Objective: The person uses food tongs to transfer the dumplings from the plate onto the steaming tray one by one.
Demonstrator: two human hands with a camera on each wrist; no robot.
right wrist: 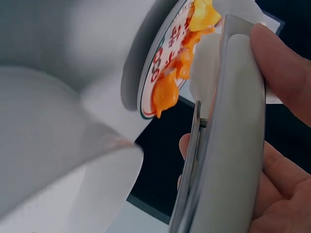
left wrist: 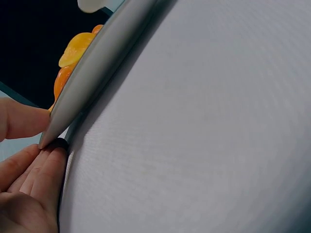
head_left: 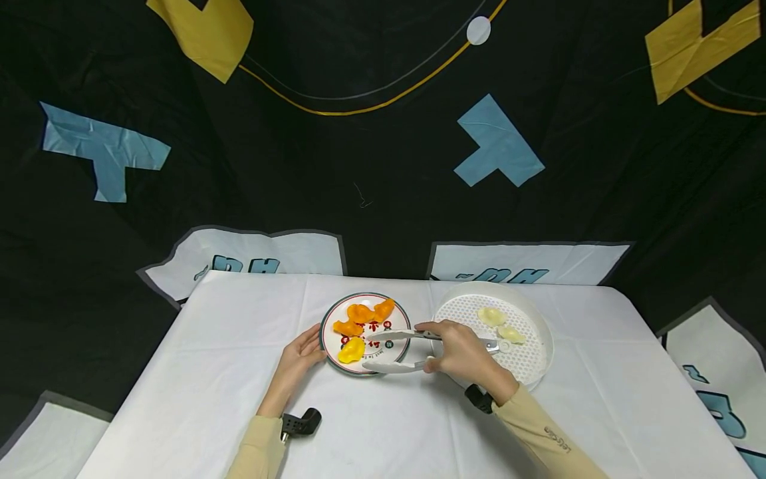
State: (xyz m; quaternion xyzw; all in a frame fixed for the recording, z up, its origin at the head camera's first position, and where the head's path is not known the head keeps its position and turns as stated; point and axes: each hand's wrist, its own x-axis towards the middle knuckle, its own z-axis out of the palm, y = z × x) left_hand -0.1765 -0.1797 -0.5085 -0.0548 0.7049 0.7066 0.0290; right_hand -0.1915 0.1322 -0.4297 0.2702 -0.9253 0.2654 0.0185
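My left hand point(head_left: 299, 356) pinches the left rim of a round patterned plate point(head_left: 330, 346), thumb above and fingers below in the left wrist view. On the plate lie three orange dumpling-shaped pieces point(head_left: 360, 313) and a yellow one point(head_left: 352, 350). In my right hand point(head_left: 463, 349) is a pair of metal tongs point(right wrist: 233, 121) with pale tips. Its two arms stand apart over the plate's right half, with no piece between them. The yellow piece is just left of the tips.
Right of the plate stands a round white tray point(head_left: 526, 362) with a raised wall and perforated base. Two pale yellow pieces point(head_left: 491, 316) lie in it, beyond the right hand. A white cloth covers the table point(head_left: 197, 372); a black curtain hangs behind.
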